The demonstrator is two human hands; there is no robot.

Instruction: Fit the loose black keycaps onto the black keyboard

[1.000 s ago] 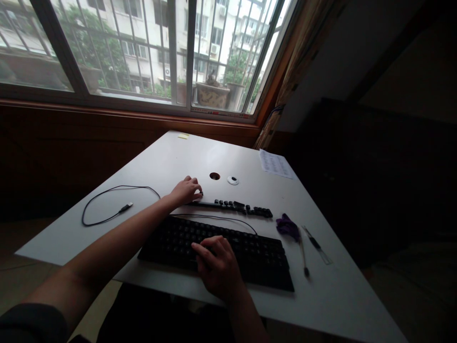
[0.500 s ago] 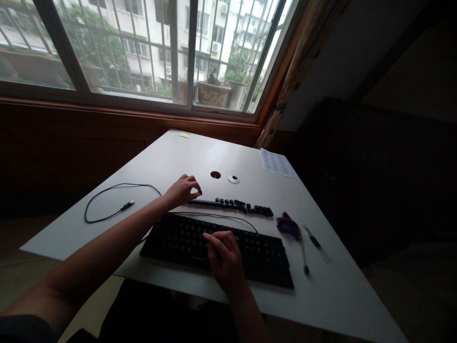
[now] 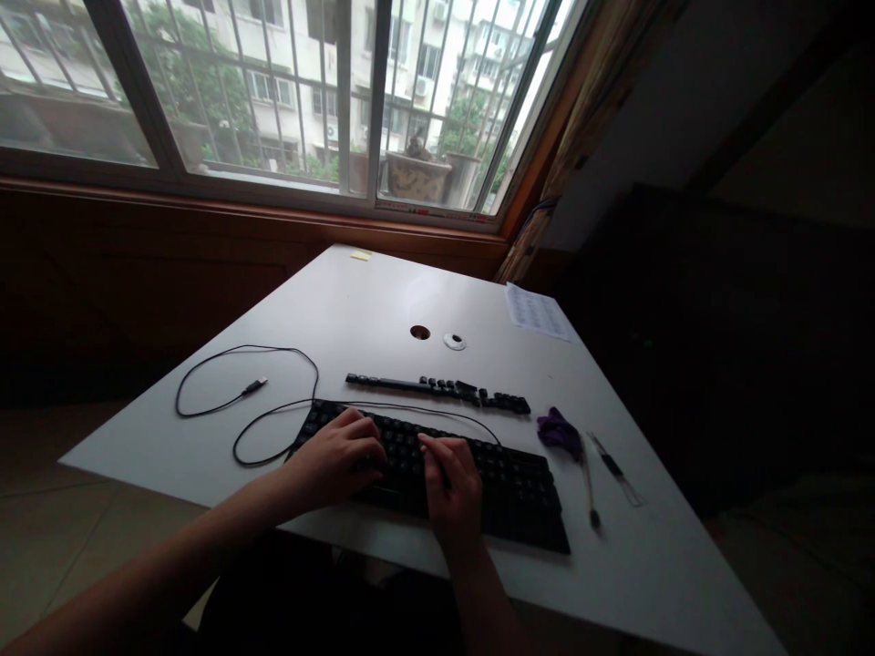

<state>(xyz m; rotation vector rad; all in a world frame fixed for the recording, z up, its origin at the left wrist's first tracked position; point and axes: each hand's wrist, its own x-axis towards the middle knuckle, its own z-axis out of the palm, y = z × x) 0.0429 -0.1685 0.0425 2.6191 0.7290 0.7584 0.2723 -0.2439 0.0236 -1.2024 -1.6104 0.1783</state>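
Note:
A black keyboard [image 3: 519, 492] lies near the front edge of the white table. Over its left part my left hand [image 3: 345, 451] is closed with fingers curled down, on a small black keycap that the fingers now hide. My right hand [image 3: 452, 487] hovers at the keyboard's middle, thumb and index finger pinched together; whatever is between them is too small to make out. Behind the keyboard, loose black keycaps [image 3: 437, 387] lie in a row, with a long space bar among them.
A black USB cable [image 3: 239, 346] loops on the left. To the right lie a purple cloth [image 3: 559, 433], a thin brush [image 3: 589, 487] and a wire puller [image 3: 612, 465]. Farther back are a table hole [image 3: 420, 333], its round cover [image 3: 455, 342] and a printed sheet [image 3: 539, 312].
My left hand has come back from the loose keycap row to the keyboard's left part, carrying a keycap. My right hand stays over the keyboard's middle. The view has shifted slightly.

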